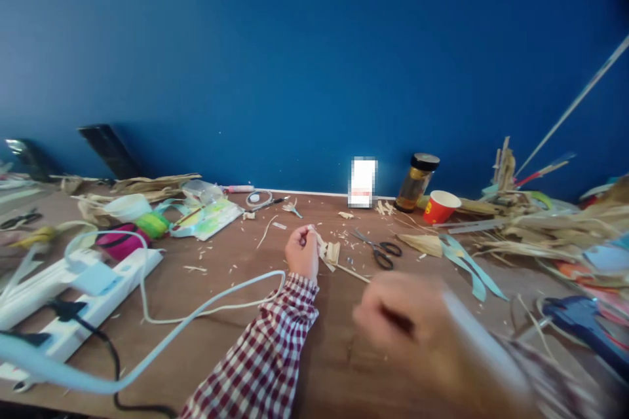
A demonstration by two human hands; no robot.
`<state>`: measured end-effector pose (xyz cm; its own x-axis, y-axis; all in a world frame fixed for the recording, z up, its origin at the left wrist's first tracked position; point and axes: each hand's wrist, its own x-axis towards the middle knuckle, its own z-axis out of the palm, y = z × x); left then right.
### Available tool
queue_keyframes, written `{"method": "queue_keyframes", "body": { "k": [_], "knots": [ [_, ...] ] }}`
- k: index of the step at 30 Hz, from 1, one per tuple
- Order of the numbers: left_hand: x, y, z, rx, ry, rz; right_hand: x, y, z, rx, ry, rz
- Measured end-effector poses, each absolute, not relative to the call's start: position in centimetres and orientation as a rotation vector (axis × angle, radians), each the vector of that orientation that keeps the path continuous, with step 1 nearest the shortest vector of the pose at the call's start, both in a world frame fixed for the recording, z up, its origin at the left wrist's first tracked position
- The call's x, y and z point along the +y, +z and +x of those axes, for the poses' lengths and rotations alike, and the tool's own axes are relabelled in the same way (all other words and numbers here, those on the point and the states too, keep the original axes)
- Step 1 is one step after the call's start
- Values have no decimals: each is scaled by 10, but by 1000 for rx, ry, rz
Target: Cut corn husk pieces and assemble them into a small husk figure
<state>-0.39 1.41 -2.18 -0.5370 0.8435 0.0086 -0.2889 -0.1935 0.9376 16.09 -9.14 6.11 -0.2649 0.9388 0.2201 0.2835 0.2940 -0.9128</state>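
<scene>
My left hand [302,250] is closed, its fingertips pinching a pale piece that looks like dried corn husk [333,253]. A thin pale stick [354,273] slants from that piece toward my right hand [405,314]. Blurred by motion, my right hand is curled with the fingers bent in; whatever they hold, if anything, does not show. Black-handled scissors [383,254] lie open on the brown table [339,353] beyond it. Small pale scraps are scattered around my left hand.
White power strips [122,281] and a looping pale cable [171,321] occupy the left. Toward the back right stand a lidded jar [417,183] and a red paper cup [441,207]. Dried husks [535,232], pale blue ribbon [472,268] and a dark blue glue gun [580,317] lie right.
</scene>
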Motion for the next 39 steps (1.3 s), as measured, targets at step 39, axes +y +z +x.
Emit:
{"method": "queue_keyframes", "body": {
  "k": [39],
  "knots": [
    [17,-28,-36,1791,1329,1626,-24,-14,166,-2261,-31,-1632]
  ]
}}
